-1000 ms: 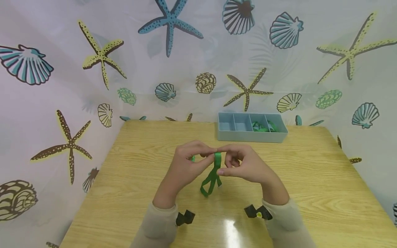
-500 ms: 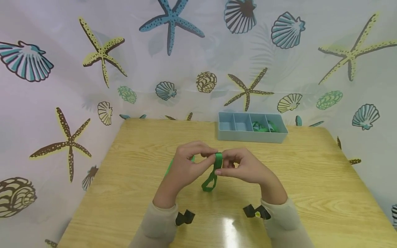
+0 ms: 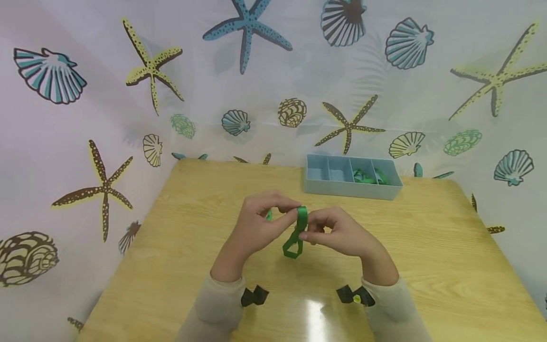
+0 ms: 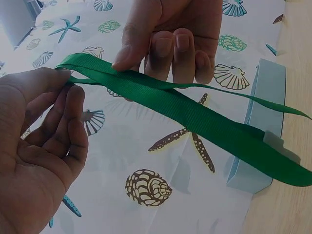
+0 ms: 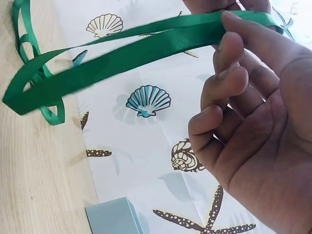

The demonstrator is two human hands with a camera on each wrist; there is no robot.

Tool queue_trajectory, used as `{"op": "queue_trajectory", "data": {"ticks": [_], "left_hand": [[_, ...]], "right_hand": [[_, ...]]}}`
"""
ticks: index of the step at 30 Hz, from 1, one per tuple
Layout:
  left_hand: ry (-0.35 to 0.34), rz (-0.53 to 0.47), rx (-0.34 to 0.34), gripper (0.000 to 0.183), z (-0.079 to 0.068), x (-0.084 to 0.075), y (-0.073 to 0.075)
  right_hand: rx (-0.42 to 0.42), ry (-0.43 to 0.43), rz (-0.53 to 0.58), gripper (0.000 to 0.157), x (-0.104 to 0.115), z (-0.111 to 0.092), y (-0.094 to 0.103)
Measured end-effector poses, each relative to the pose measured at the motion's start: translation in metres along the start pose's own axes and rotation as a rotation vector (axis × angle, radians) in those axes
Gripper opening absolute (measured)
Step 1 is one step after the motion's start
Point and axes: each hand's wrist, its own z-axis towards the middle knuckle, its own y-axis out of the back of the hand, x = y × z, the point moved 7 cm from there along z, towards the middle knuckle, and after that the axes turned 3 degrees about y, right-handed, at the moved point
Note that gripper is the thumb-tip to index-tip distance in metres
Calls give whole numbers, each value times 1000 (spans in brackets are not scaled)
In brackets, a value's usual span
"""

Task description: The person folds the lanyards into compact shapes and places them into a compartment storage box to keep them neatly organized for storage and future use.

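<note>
A long green ribbon [image 3: 302, 219] hangs in a loop between both hands above the table. At its top fold, my left hand [image 3: 258, 228] pinches it between thumb and fingertips. Lower down, my right hand [image 3: 342, 233] pinches the ribbon with the thumb against the index finger, the other fingers curled. The left wrist view has the flat band [image 4: 161, 105] stretched below the right thumb, with a small grey piece [image 4: 282, 145] at its edge whose attachment I cannot tell. In the right wrist view the ribbon loop [image 5: 122, 58] runs leftward over more trailing ribbon.
A blue-grey box [image 3: 352, 189] with several compartments stands at the back right of the wooden table [image 3: 427, 247]. Green ribbons [image 3: 363, 176] lie in its two right compartments. Behind the table hangs a white cloth [image 3: 256, 142] printed with shells and starfish.
The right index finger has drawn back from the top of the ribbon, and the right hand now holds it lower. The ribbon's hanging loop sits slightly higher. The left hand keeps its pinch.
</note>
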Motion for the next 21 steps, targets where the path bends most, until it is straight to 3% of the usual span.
{"op": "queue_trajectory", "data": {"ticks": [5,12,21], "left_hand": [[0,-6,6,13,3,2,2],[8,1,6,12,8,-4,3],[3,-5,-34,13,8,-10,7]], "right_hand": [[-18,11,-22,19,2,0,-3],[0,5,-32,11,6,5,-10],[-18,-3,-20,12,0,3,-21]]}}
